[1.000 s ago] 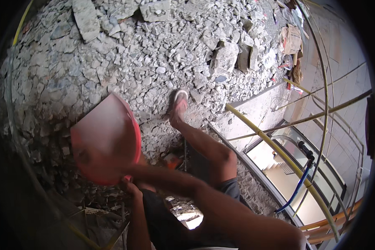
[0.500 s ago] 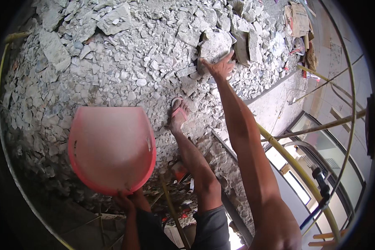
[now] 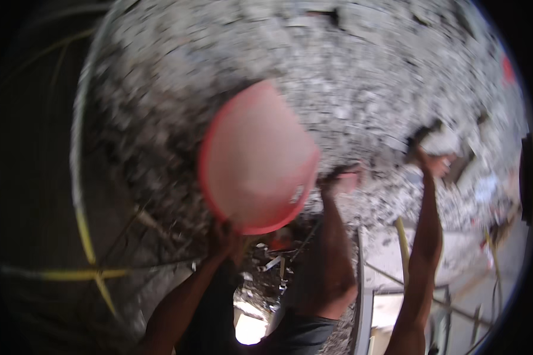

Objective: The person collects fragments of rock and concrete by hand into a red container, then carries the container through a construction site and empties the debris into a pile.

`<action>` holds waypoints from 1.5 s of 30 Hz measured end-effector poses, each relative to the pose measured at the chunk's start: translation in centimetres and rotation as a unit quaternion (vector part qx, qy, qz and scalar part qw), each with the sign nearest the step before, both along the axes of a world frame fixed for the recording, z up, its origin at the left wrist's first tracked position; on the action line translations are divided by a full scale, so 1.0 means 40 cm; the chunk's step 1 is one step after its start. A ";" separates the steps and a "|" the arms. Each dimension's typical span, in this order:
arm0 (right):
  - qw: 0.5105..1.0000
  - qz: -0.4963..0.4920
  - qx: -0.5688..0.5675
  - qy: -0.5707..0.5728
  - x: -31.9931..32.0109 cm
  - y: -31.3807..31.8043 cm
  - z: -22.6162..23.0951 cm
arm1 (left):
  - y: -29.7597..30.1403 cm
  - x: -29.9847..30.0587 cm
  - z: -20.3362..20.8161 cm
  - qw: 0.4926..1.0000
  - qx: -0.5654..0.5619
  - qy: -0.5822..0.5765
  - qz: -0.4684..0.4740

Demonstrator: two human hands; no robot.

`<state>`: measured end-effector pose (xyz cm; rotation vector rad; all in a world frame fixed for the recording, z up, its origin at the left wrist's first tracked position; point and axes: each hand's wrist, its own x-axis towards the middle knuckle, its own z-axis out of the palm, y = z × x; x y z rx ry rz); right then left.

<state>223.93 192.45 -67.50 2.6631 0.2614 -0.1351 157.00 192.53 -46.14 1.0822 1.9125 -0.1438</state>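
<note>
My left hand [image 3: 225, 239] is closed on the near rim of a pink-red plastic scoop [image 3: 260, 154], a wide pan with a straight front lip. The scoop is held over the rubble, tilted so its lip faces up and right, and its dusty inside looks bare. Far out to the right, my right hand [image 3: 437, 164] grips the near edge of a pale chunk of broken concrete [image 3: 442, 142]. Motion blur hides its separate fingers. Dark gaps show around that chunk.
Loose broken rubble [image 3: 361, 71] covers the ground ahead. My sandalled foot [image 3: 344, 178] stands on it between the hands. Yellow-marked poles [image 3: 89, 274] cross at the left, and another yellow pole [image 3: 403, 248] rises beside my right forearm.
The whole view has swung, so the scene sits further right and is blurred. The scoop has turned, its lip now slanting. My right hand is still at the concrete chunk.
</note>
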 end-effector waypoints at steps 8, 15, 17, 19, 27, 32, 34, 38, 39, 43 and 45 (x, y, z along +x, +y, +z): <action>0.911 0.366 0.187 0.032 -0.198 0.138 0.269 | 0.081 -0.111 0.145 0.995 0.033 -0.043 0.088; 0.711 0.060 0.489 0.501 -0.580 0.431 0.516 | 0.094 -0.193 0.196 0.997 0.034 -0.058 0.046; 0.678 -0.018 0.499 0.540 -0.739 0.550 0.533 | 0.105 -0.229 0.209 0.997 0.005 -0.071 0.032; 0.596 -0.075 0.477 0.641 -1.009 0.665 0.588 | 0.080 -0.280 0.204 0.997 0.039 -0.067 0.027; 0.526 -0.169 0.416 0.722 -1.909 0.782 0.543 | -0.059 -0.417 0.079 0.986 0.100 -0.002 0.132; 0.303 -0.028 0.373 0.877 -2.348 0.757 0.562 | -0.004 -0.438 0.076 0.958 0.131 -0.056 0.247; 0.122 0.053 0.357 0.925 -2.481 0.742 0.612 | 0.000 -0.429 0.068 0.958 0.128 -0.054 0.251; 0.285 0.240 0.191 0.908 -2.534 0.703 0.707 | -0.003 -0.350 0.052 0.962 0.088 -0.063 0.252; 0.281 0.239 0.191 0.910 -2.504 0.675 0.734 | -0.015 -0.357 0.055 0.963 0.083 -0.051 0.250; 0.102 0.135 0.213 0.962 -2.210 0.577 0.834 | -0.068 -0.423 0.087 0.969 0.069 0.023 0.237; 0.140 0.031 0.256 0.956 -1.937 0.540 0.777 | -0.033 -0.363 0.082 0.975 0.063 0.020 0.211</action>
